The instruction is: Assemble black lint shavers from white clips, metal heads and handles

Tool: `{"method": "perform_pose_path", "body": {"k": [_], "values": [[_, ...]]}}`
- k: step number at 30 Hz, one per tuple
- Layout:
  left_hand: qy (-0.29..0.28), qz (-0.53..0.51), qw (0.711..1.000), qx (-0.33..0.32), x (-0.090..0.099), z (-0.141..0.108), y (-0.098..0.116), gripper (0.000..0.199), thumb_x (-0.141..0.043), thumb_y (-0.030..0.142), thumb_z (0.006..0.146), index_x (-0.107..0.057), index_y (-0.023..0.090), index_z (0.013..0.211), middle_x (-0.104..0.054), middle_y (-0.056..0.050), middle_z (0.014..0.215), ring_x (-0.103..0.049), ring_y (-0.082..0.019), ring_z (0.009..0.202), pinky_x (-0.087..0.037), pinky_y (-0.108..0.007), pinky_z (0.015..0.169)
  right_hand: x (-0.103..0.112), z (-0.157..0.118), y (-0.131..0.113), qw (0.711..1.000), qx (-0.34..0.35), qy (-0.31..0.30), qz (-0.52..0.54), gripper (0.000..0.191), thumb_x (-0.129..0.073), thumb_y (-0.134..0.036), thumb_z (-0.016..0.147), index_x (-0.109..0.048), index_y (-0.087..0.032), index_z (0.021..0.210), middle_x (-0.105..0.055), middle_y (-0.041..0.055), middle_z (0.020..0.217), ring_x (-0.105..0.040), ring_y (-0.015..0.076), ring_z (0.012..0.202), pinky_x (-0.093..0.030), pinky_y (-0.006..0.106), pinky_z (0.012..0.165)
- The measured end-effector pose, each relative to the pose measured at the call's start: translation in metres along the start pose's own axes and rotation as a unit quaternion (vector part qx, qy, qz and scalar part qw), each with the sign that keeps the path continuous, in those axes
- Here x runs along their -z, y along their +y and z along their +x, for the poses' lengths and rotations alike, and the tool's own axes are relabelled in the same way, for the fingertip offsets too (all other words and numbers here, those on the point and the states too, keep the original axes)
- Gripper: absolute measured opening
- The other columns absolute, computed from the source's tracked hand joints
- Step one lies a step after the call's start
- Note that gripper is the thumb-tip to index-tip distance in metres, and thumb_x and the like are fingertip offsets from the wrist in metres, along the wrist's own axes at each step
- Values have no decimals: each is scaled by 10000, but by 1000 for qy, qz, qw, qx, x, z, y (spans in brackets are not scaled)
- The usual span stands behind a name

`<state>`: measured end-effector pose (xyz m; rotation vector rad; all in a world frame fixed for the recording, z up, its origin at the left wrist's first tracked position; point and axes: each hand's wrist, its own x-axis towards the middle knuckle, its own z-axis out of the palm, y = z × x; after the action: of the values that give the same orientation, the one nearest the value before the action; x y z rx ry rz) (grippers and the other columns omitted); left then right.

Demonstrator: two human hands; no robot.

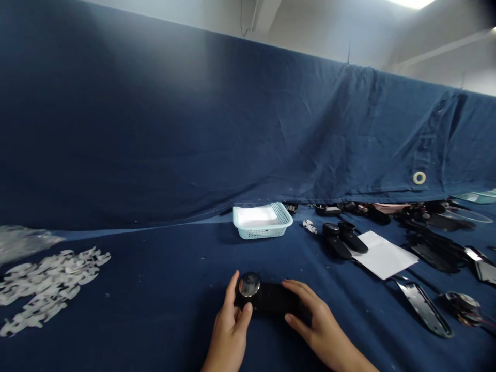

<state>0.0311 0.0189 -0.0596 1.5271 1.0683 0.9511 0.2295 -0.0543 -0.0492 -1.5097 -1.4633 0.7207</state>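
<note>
A long black handheld device (273, 298) with a round, shiny silver cap (249, 284) at its left end lies crosswise low in the middle of the view. My left hand (231, 323) holds the capped end, thumb on the near side and index finger on the far side. At the other end, my right hand (315, 318) has its fingers on the far edge and its thumb on the near edge. The device's underside and part of its right end are hidden.
A light blue basket (263, 233) with white paper stands behind the device. White plastic parts (46, 284) are heaped at left beside clear plastic bags (23, 243). At right lie two black devices (341, 240), a white sheet (382, 254) and a dark shell (424, 307). A blue curtain (232, 129) hangs behind.
</note>
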Motion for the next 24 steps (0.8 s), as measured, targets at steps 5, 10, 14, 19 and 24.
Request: {"method": "perform_pose_path", "body": {"k": [5,10,14,19,24], "values": [[-44,38,998,-7,1,1,-5,670,-571,465,842,-348,185,1408,-484,65,622,-430,-121,519,-378,-237,529,-6,-6,6,997,34,11,-74,496,-562,-89,766,-543,-269,1227,-428,77,1346,-457,235,1251,-354,398,1088],[-24,153,985,-75,9,2,0,539,-622,363,797,-467,210,1290,-651,-53,928,-567,-158,625,-494,-292,630,-4,-13,-1,989,85,19,-122,645,-504,-7,660,-490,-281,1243,-413,87,1294,-481,229,1219,-432,377,1027],[-78,313,934,-156,41,6,5,498,-557,214,818,-426,283,1293,-553,-67,1279,-648,-201,856,-518,-356,811,-6,-15,3,962,219,-25,-160,546,-663,-180,712,-529,-304,1226,-537,78,1209,-497,286,1215,-451,417,1007],[-84,479,855,-179,79,-1,2,491,-381,119,851,-437,338,1286,-423,-26,1431,-697,-211,845,-551,-382,761,-15,-19,8,917,335,12,-214,371,-567,-481,875,-545,-335,1216,-660,63,1086,-574,291,1145,-380,538,1049],[-55,452,866,-206,71,-10,16,457,-419,158,860,-435,301,1294,-472,-37,1398,-629,-222,1083,-537,-378,897,-17,-17,-13,890,355,-27,-286,349,-634,-442,848,-588,-265,1145,-695,72,1057,-666,234,1005,-512,438,952]]}}
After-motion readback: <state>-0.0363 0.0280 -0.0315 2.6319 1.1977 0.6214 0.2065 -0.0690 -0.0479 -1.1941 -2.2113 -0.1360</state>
